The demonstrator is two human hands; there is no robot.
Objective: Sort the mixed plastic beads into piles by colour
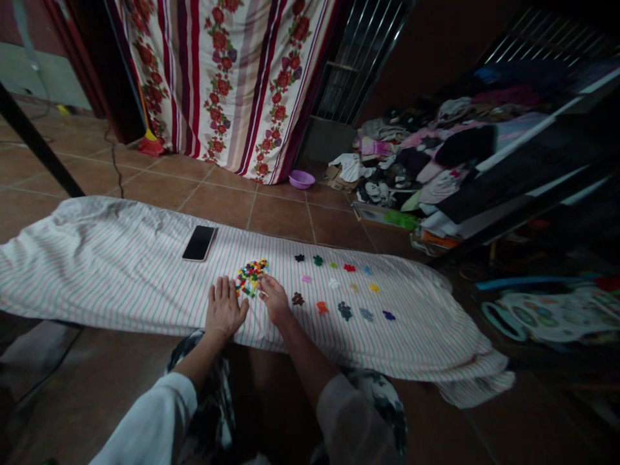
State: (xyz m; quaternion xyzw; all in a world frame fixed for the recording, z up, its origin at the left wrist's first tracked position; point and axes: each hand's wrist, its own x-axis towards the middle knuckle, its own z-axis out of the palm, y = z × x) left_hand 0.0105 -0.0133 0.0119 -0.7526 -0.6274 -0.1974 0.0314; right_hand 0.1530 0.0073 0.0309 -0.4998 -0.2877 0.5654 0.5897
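A mixed pile of small, bright coloured pieces [250, 275] lies on a striped cloth [140, 271]; they are too small to tell their exact kind. My left hand [224, 306] rests flat at the pile's near left edge, fingers stretched out. At its right edge is my right hand [274, 299], fingers curled together; whatever they may hold is too small to make out. To the right, similar pieces sit in single-colour groups, among them a brown group [298, 298], an orange group [322, 308], a pink group [306, 279] and a red group [349, 267].
A phone [199, 243] lies on the cloth to the left. Beyond the cloth are a purple basin [301, 179], a red broom [151, 144] and a floral curtain [223, 84]. Heaped clothes [416, 152] stand at the back right. A dark bar [41, 142] slants at the left.
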